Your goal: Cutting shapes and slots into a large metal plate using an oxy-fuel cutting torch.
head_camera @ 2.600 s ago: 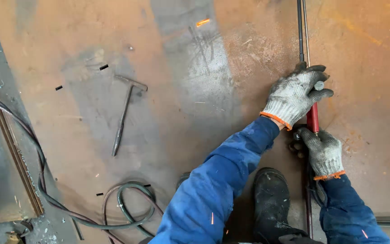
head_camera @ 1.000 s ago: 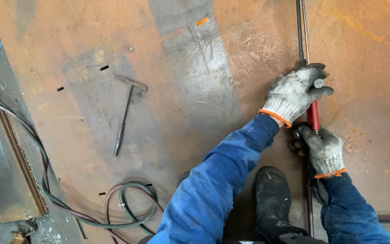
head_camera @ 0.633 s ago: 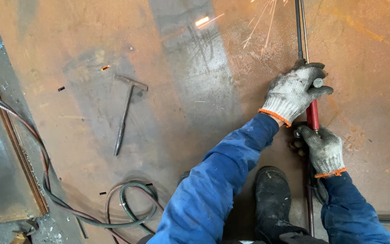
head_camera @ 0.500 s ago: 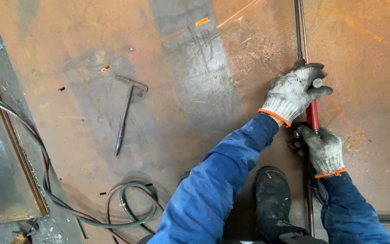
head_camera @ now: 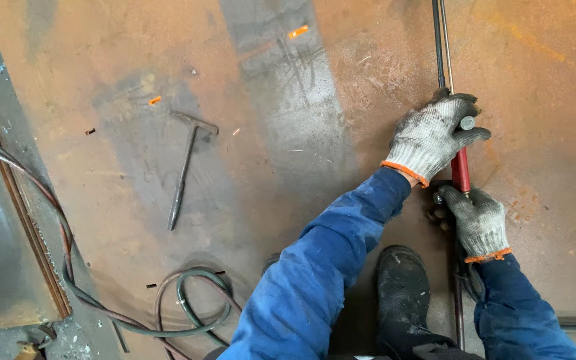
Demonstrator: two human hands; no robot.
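Note:
Both my hands wear grey knit gloves with orange cuffs and blue sleeves. My left hand (head_camera: 431, 137) wraps around the front of a long cutting torch (head_camera: 461, 170) with a red handle. My right hand (head_camera: 478, 220) grips the same handle just behind it. The torch's thin metal tubes (head_camera: 441, 47) run straight away from me over a rusty steel plate (head_camera: 341, 133) toward the top edge of the view. The torch tip is out of frame.
A chipping hammer (head_camera: 185, 170) lies on the plate to the left. Hoses (head_camera: 188, 300) coil near the bottom left and run along a raised plate edge (head_camera: 31, 227). My black boot (head_camera: 405, 297) rests between my arms. Small glowing bits (head_camera: 298, 31) lie on the plate.
Sparks that flew across the top of the plate about half a second ago have died out. Both hands stay in the same place on the torch.

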